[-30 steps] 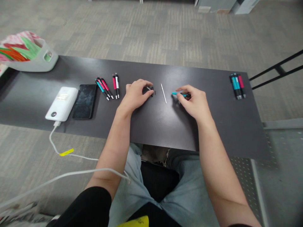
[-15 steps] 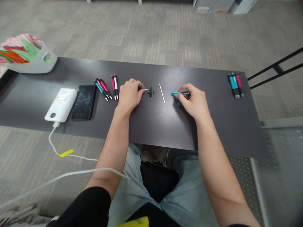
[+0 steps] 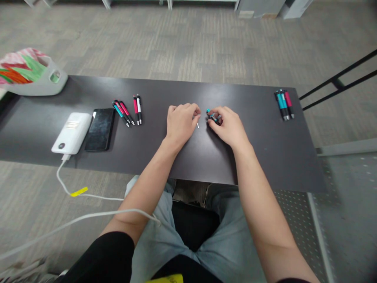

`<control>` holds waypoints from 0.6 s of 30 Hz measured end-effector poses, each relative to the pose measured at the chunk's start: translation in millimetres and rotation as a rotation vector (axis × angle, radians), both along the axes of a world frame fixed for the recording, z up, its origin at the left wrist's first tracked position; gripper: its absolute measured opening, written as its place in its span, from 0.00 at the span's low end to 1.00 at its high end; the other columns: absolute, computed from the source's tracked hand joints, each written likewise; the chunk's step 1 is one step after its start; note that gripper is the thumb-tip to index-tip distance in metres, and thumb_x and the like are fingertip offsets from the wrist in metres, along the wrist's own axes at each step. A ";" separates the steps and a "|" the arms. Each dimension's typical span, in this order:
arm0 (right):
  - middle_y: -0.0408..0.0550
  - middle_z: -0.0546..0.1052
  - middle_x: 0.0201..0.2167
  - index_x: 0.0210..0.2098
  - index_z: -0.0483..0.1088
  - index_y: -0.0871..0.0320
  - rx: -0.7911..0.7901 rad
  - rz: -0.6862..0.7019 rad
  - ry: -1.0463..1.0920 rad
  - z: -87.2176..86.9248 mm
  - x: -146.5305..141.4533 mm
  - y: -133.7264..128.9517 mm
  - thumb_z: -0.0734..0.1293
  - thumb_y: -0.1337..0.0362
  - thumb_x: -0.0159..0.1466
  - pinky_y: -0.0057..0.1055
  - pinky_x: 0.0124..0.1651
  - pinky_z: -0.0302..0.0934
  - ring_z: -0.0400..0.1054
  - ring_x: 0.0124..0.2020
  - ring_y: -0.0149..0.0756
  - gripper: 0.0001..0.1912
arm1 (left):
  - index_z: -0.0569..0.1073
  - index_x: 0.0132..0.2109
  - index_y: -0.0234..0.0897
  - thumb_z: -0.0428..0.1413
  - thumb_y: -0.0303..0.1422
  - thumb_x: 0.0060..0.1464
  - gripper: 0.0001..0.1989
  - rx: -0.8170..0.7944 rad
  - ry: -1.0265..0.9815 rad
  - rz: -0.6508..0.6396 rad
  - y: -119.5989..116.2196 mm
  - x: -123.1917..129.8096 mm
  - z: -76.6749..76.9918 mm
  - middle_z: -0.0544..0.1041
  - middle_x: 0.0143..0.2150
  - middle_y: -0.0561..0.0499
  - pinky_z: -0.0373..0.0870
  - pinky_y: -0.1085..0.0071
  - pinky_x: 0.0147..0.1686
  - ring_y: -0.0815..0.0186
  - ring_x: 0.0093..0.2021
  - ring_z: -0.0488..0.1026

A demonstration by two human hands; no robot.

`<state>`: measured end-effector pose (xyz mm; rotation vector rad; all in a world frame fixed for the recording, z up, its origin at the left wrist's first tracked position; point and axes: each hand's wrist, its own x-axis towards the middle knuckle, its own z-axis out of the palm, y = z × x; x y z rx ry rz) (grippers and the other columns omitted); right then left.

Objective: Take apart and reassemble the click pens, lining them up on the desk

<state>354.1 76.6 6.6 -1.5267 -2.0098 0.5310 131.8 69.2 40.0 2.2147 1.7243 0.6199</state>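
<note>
My left hand (image 3: 183,124) is over the middle of the dark table, thumb and fingertips closed around a thin white pen refill (image 3: 198,126). Only the refill's lower end shows below the fingers; the rest is hidden. Just to the right, my right hand (image 3: 228,124) grips a teal and black pen barrel (image 3: 209,113) between thumb and fingers. The barrel tilts, its teal end toward the upper left, and the hand covers part of it. The small dark pen parts that lay by the left hand are out of sight.
Left of my hands lie a red and a white pen (image 3: 139,109), several teal and red pens (image 3: 123,113), a black phone (image 3: 100,129) and a white power bank (image 3: 72,133) with a cable. More pens (image 3: 284,105) lie far right. A white basket (image 3: 59,84) stands far left.
My left hand has moved right, from the small dark parts to the refill. My right hand has come left, and its pen barrel has turned from level to slanting. The view has shifted slightly.
</note>
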 end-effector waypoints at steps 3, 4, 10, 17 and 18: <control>0.57 0.89 0.56 0.60 0.88 0.47 -0.004 0.025 -0.032 1.1 -2.0 -1.5 0.76 0.61 0.75 0.55 0.62 0.81 0.84 0.53 0.61 0.15 | 0.88 0.56 0.49 0.68 0.30 0.80 0.07 -0.011 -0.010 -0.013 3.7 0.4 -7.5 0.95 0.60 0.44 0.72 0.40 0.72 0.39 0.66 0.88; 0.58 0.89 0.58 0.61 0.88 0.47 -0.004 0.032 -0.041 1.3 -2.4 -1.9 0.77 0.60 0.75 0.56 0.63 0.81 0.85 0.56 0.62 0.16 | 0.89 0.57 0.49 0.70 0.31 0.79 0.06 -0.012 -0.007 -0.011 4.5 -0.2 -9.0 0.95 0.61 0.44 0.71 0.39 0.73 0.38 0.67 0.87; 0.60 0.87 0.65 0.65 0.88 0.49 -0.035 0.083 -0.054 1.9 -0.5 -2.9 0.78 0.57 0.77 0.57 0.68 0.82 0.86 0.60 0.63 0.18 | 0.92 0.60 0.49 0.76 0.36 0.75 0.11 0.012 0.013 0.011 3.1 -8.2 -10.6 0.91 0.73 0.40 0.62 0.28 0.80 0.29 0.79 0.76; 0.61 0.85 0.66 0.70 0.90 0.52 -0.025 0.158 -0.019 -4.0 9.6 2.2 0.81 0.52 0.78 0.56 0.68 0.83 0.85 0.55 0.58 0.25 | 0.93 0.57 0.53 0.75 0.35 0.76 0.08 0.029 -0.060 -0.019 9.0 -30.1 -17.2 0.95 0.69 0.47 0.58 0.24 0.82 0.32 0.77 0.79; 0.61 0.85 0.66 0.71 0.90 0.52 -0.026 0.169 -0.014 -4.7 10.3 2.9 0.81 0.51 0.78 0.56 0.67 0.83 0.85 0.55 0.58 0.26 | 0.93 0.57 0.53 0.75 0.34 0.75 0.08 0.028 -0.062 -0.025 9.6 -33.0 -17.7 0.96 0.68 0.47 0.58 0.24 0.82 0.32 0.76 0.79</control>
